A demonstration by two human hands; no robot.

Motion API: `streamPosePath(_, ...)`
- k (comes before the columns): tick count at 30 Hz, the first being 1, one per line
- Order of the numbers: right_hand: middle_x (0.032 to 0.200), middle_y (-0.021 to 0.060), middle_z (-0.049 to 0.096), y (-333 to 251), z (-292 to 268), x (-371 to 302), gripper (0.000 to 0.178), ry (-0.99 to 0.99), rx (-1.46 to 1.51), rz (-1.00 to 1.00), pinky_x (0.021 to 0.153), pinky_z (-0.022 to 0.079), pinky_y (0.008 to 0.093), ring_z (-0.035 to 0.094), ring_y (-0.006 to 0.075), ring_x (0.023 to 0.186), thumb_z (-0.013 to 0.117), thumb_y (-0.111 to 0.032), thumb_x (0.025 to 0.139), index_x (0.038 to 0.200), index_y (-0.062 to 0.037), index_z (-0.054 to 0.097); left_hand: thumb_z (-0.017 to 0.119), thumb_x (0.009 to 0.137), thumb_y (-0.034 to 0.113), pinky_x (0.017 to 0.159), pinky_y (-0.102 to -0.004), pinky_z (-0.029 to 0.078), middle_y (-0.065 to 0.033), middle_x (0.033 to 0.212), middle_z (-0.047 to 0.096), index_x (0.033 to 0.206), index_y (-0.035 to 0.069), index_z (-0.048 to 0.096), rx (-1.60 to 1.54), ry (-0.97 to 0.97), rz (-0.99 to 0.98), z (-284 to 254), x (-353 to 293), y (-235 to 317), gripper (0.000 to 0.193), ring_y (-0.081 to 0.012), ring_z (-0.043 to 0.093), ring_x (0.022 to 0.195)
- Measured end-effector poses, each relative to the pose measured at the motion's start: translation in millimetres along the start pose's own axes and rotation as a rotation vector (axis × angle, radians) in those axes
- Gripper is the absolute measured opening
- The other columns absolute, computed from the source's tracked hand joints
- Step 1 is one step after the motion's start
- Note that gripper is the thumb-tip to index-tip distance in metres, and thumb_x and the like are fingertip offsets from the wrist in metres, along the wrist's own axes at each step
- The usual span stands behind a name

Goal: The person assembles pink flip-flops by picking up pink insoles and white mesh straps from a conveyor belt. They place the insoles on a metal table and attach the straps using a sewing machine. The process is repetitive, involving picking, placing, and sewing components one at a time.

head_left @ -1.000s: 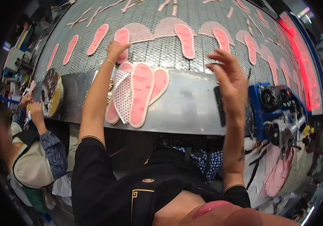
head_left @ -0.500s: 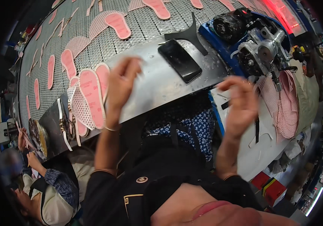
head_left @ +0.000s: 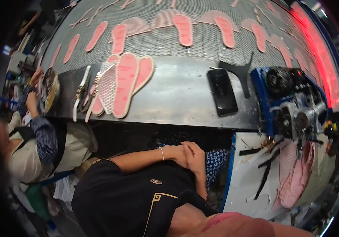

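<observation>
My left hand point(head_left: 176, 155) and my right hand point(head_left: 195, 158) are clasped together in front of my dark top, below the table edge. The right hand's bent fingers lie over the left hand, whose fingers are hidden. Neither hand touches anything on the table. Beyond them, a stack of pink insoles point(head_left: 126, 83) with pale edges lies on the metal table edge point(head_left: 169, 94). A white mesh piece point(head_left: 107, 87) leans across it. Straps with gold trim point(head_left: 94, 91) lie to its left. A black phone point(head_left: 222, 93) rests to the right.
A mesh conveyor belt point(head_left: 153, 39) carries several pink insoles and mesh pieces. At right stand a blue-based machine point(head_left: 292, 102) and a white board point(head_left: 248, 173) with black straps and pink material. A co-worker point(head_left: 54, 142) sits at left, beside a round brush-like object point(head_left: 50, 91).
Both hands have come down from in front of the table and joined at my lap. The view has turned, so the insole stack and phone appear differently placed.
</observation>
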State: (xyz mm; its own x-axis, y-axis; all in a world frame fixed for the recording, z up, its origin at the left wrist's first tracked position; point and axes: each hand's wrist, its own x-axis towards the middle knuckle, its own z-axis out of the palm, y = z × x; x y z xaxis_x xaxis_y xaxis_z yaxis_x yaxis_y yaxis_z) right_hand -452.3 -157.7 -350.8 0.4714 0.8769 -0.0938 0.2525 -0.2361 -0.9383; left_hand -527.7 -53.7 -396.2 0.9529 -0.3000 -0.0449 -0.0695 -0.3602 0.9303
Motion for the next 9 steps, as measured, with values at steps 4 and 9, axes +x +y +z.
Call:
streamPosePath(4,0.101,0.0171,0.067,11,8,10,0.031,-0.21,0.56,0.044,0.087,0.048,0.0359,0.064,0.0285,0.096,0.049,-0.023,0.093,0.102,0.0005,0.068,0.057,0.083,0.026,0.091,-0.042,0.036,-0.013,0.089,0.064,0.09,0.007,0.067,0.148,-0.212,-0.185,-17,-8,22,0.022,-0.0285,0.059,0.092)
streamPosePath(9,0.11,0.0232,0.063,100,31,-46,0.05,-0.342,1.206,-0.067,0.094,0.043,0.0495,0.06,0.0336,0.104,0.032,-0.043,0.098,0.122,-0.0061,0.056,0.056,0.087,0.029,0.063,-0.0339,0.046,-0.0123,0.065,0.062,0.071,0.003,0.064,-0.347,0.109,-0.186,10,3,11,0.032,-0.0227,0.06,0.063)
